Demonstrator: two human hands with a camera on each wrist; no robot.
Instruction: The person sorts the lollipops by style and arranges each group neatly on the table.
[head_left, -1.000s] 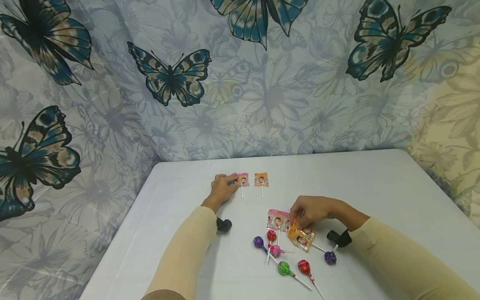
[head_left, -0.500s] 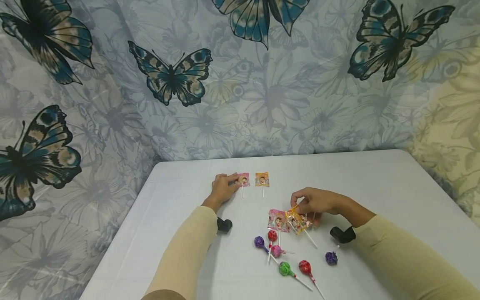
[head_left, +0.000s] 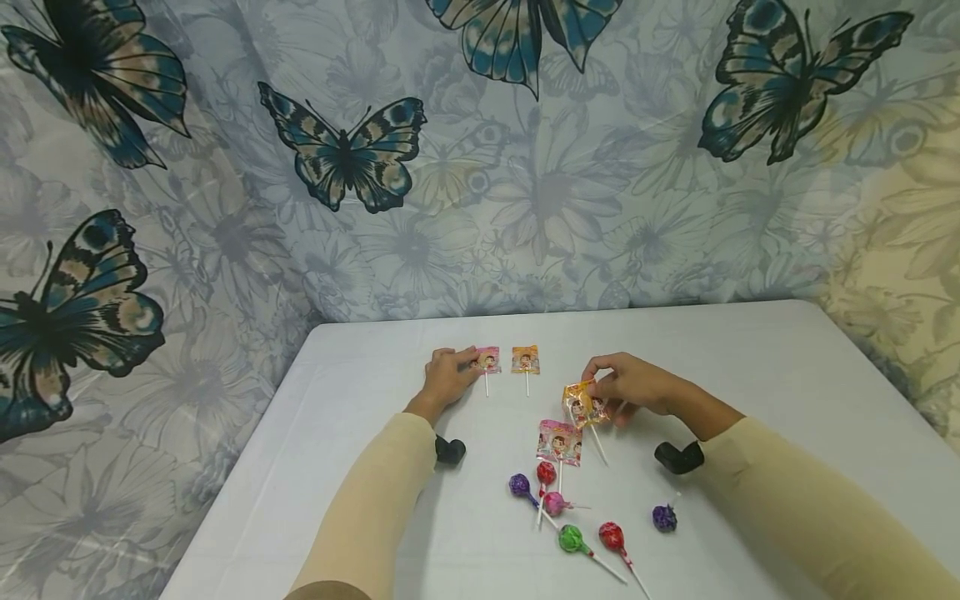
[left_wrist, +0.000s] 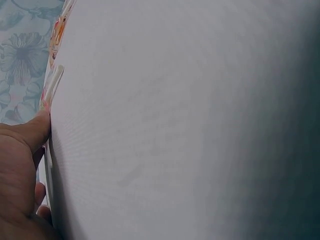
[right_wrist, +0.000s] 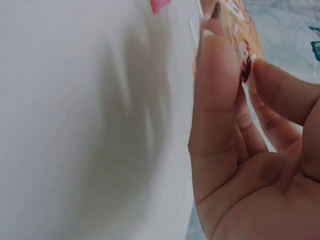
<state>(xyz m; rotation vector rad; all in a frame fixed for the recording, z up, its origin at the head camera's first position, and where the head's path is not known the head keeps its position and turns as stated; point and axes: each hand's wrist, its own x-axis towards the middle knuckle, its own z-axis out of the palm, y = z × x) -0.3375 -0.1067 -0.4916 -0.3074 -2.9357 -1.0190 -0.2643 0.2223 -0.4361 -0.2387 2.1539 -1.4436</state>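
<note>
At the far part of the white table, my left hand (head_left: 448, 375) has thumb and forefinger at the left side of a pink-wrapped lollipop (head_left: 489, 361), its stick toward me. An orange-wrapped lollipop (head_left: 526, 360) lies just right of it. My right hand (head_left: 633, 387) pinches a second orange-wrapped lollipop (head_left: 581, 406) above the table, stick slanting down; its wrapper (right_wrist: 241, 35) shows between thumb and fingers in the right wrist view. Below it lies another pink-wrapped lollipop (head_left: 558, 440). In the left wrist view my left thumb (left_wrist: 35, 131) meets the wrapper edge.
Nearer me lie several round lollipops: purple (head_left: 519, 485), red (head_left: 546, 472), pink (head_left: 554, 503), green (head_left: 572, 538), another red (head_left: 612, 536) and another purple one (head_left: 664, 517). The white table (head_left: 360, 367) ends at a butterfly-patterned curtain (head_left: 405, 242).
My right hand has lifted the orange-wrapped lollipop and carried it away from me, past the near pink-wrapped one. My left hand has stayed in place.
</note>
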